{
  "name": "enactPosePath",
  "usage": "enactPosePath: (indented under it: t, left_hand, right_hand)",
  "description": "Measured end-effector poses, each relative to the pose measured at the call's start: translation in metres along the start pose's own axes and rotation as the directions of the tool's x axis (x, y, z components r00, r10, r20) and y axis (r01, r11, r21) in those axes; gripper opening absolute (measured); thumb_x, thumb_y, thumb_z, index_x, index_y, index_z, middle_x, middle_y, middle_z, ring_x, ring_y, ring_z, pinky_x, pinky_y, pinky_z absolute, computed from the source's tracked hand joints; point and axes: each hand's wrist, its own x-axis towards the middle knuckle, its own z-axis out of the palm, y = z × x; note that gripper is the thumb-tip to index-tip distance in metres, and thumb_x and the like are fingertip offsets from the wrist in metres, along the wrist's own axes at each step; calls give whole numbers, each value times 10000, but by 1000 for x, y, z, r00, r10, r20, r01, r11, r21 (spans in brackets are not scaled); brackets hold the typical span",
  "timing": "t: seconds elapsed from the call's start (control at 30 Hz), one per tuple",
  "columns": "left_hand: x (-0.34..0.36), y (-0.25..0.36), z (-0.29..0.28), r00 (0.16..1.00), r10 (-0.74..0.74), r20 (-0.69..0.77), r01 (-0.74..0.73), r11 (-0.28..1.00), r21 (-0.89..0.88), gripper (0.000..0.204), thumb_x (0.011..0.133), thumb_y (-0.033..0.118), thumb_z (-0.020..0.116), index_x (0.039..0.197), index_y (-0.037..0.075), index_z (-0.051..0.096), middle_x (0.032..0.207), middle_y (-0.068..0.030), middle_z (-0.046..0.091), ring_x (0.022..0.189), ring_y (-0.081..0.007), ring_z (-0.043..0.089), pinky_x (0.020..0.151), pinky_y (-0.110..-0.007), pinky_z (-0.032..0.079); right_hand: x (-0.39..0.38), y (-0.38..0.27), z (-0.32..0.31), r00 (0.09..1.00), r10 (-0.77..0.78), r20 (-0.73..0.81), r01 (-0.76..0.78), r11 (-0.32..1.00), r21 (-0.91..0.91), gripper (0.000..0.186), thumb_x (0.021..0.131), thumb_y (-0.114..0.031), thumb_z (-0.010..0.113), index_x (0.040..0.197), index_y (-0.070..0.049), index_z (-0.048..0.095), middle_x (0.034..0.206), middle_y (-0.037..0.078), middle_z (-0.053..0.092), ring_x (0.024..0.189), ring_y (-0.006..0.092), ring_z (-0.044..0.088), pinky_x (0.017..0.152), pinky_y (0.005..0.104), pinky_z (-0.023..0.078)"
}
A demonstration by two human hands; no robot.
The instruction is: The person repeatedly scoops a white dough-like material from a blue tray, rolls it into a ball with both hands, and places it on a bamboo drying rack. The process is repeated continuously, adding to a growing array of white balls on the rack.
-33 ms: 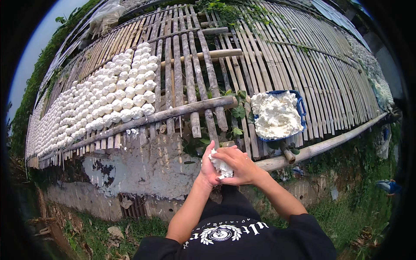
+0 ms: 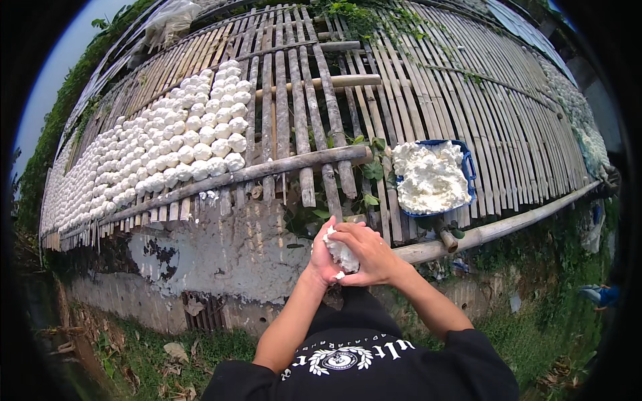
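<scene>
Nearest, at six o'clock, is the person's black cloth T-shirt with white print (image 2: 414, 381), the bare forearms rising from its sleeves. Just ahead, the left hand (image 2: 323, 259) and the right hand (image 2: 371, 254) meet around a rough, rounded lump of soft white material (image 2: 342, 252). The fingers of both hands are grasping it: the left palm supports it on the nine o'clock side, and the right fingers curve over its top from three o'clock. A small white bit shows at its lower end, between the heels of the hands. Beside the hands toward nine o'clock stands a stained grey concrete wall (image 2: 224, 250). At two o'clock, near the hands, a rectangular blue plastic tub (image 2: 471, 182) heaped with lumpy white mass (image 2: 431, 179) sits on a raised rack of weathered grey-brown bamboo slats (image 2: 521, 140). At ten o'clock, closely packed rows of round white balls (image 2: 170, 147) cover part of the rack behind a long round bamboo pole (image 2: 287, 164). Farther off, leafy green vines (image 2: 354, 20) spread over the slats at twelve o'clock, and a crumpled translucent plastic bag (image 2: 170, 23) lies at eleven.
</scene>
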Motion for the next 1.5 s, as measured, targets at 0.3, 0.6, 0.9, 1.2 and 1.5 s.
enactPosePath:
  t: [0.3, 0.6, 0.9, 1.2, 1.5]
  left_hand:
    - [-54, -22, 21, 856, 513, -64, -453, 686, -570, 531, 1166, 362, 379, 1609, 74, 428, 1584, -188, 531, 1461, -355, 516, 1224, -495, 421]
    - [-130, -12, -2, 816, 577, 21, -576, 810, 111, 539, 1099, 493, 501, 1531, 173, 537, 1564, -130, 569, 1398, -326, 582, 1166, -522, 476]
    - [-149, -25, -7, 750, 622, 225, -644, 764, 34, 566, 1086, 439, 496, 1580, 162, 522, 1665, -124, 489, 1509, -292, 501, 1255, -462, 399]
    - [-170, -17, -4, 729, 684, 36, -677, 712, 188, 734, 1146, 611, 298, 1701, 135, 357, 1698, -137, 444, 1511, -315, 480, 1253, -505, 388]
    - [-181, -32, -4, 826, 563, 2, -554, 812, 183, 713, 1148, 618, 306, 1557, 70, 507, 1573, -197, 559, 1467, -370, 535, 1230, -539, 439]
  right_hand:
    - [36, -61, 90, 880, 27, -474, -27, 1000, 8, 343, 849, -132, 815, 1184, -81, 767, 1303, 168, 689, 1242, 410, 652, 1038, 493, 522]
    - [48, -83, 71, 933, 352, 71, -347, 935, -69, 935, 617, -464, 1042, 1224, -54, 461, 1380, 215, 497, 1420, 405, 469, 1089, 461, 447]
    - [59, -106, 29, 881, 285, 377, -393, 885, 248, 1229, 729, -234, 832, 1712, 10, 136, 1539, 300, 461, 1307, 407, 593, 1156, 462, 489]
    - [36, -126, 121, 987, 62, -149, -51, 996, 78, 567, 887, -304, 833, 1359, -37, 669, 1219, 193, 709, 1087, 414, 718, 932, 466, 591]
    - [26, -149, 135, 959, -6, -284, -39, 987, -153, 492, 831, -300, 876, 1257, -94, 742, 1242, 152, 679, 1154, 374, 652, 1003, 521, 490]
